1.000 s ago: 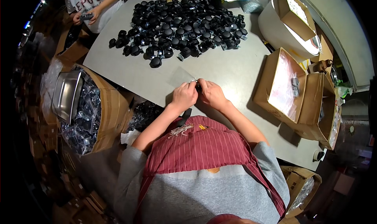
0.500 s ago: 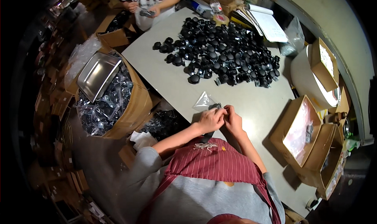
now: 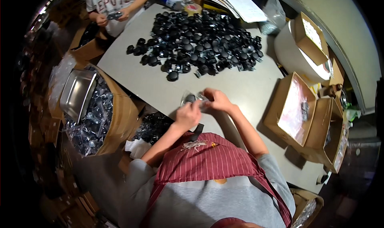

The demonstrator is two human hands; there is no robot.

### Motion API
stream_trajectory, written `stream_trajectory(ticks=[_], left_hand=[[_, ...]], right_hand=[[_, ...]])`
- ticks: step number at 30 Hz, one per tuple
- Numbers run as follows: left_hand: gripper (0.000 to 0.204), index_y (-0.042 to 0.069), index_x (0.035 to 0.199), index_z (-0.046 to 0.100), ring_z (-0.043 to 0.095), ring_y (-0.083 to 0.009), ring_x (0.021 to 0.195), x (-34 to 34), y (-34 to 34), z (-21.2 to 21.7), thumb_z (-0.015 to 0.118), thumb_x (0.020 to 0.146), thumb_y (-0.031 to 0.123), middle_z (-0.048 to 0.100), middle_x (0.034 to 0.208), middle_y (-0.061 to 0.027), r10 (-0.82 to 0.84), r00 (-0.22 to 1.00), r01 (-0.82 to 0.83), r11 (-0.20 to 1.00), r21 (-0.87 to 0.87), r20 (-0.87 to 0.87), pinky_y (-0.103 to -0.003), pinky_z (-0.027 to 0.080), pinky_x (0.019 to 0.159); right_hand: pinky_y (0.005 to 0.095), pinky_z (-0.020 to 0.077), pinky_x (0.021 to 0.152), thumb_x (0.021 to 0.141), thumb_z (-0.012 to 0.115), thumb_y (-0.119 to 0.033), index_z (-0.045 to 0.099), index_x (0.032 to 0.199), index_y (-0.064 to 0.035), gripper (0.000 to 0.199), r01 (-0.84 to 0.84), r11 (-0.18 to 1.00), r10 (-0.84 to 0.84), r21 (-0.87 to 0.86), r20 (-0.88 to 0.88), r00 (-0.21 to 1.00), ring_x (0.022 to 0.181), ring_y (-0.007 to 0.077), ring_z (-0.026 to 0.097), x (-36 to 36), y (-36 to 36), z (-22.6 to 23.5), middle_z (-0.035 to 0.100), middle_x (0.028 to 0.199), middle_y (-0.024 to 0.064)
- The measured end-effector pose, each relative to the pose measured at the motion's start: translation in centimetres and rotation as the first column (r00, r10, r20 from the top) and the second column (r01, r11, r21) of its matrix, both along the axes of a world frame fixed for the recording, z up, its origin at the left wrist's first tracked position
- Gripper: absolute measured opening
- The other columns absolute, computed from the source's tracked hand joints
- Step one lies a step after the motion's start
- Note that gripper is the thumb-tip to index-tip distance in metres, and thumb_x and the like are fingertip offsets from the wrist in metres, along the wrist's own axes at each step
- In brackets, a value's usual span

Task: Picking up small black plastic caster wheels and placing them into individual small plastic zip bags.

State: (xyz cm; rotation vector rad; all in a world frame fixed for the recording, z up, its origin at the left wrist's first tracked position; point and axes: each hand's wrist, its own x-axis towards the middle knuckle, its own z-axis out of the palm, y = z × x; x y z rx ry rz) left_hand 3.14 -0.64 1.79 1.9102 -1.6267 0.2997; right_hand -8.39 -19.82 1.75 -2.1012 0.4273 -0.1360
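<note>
We see a grey tabletop (image 3: pixel 248 88) with a heap of black caps (image 3: pixel 200 40) toward its far edge. At the near edge our left hand (image 3: pixel 188 115) and right hand (image 3: pixel 216 101) both pinch a clear plastic bag (image 3: pixel 192 98) holding one black cap.

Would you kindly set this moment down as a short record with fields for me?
left hand: grips a clear plastic bag with a black part inside
right hand: holds the same bag's other side
table: grey, bears a heap of black parts
at person's left: cardboard drum of bagged parts with a metal tray
at person's right: open cardboard boxes
far end: another person's hands
</note>
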Motion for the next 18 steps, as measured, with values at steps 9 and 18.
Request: stream_trajectory(ticks=[9,18], left_hand=[[0.035,0.004,0.112,0.055,0.067,-0.0374,0.078,-0.6,0.8,-1.5,0.071,0.085,0.018,0.066,0.08,-0.0153,0.13,0.979,-0.104,0.981,0.165,-0.157,-0.047,0.054,0.067],[0.018,0.007,0.091,0.054,0.066,-0.0348,0.072,-0.4,2.8,-1.6,0.068,0.088,0.017,0.064,0.074,-0.0123,0.171,0.959,-0.136,0.977,0.162,-0.225,-0.047,0.052,0.062]], right_hand=[[0.0481,0.0515,0.089,0.084,0.072,-0.016,0.052,0.141,-0.0157,0.061,0.419,0.655,-0.315,-0.629,0.276,0.908,0.104,0.0425,0.059,2.8,-5.3,-1.0,0.052,0.127,0.0229],[0.0282,0.0527,0.063,0.085,0.077,-0.009,0.056,0.118,0.0026,0.042,0.277,0.552,-0.447,0.787,-0.001,0.894,0.064,0.0171,0.066,-3.6,2.7,3.8,0.068,0.086,0.0078]])
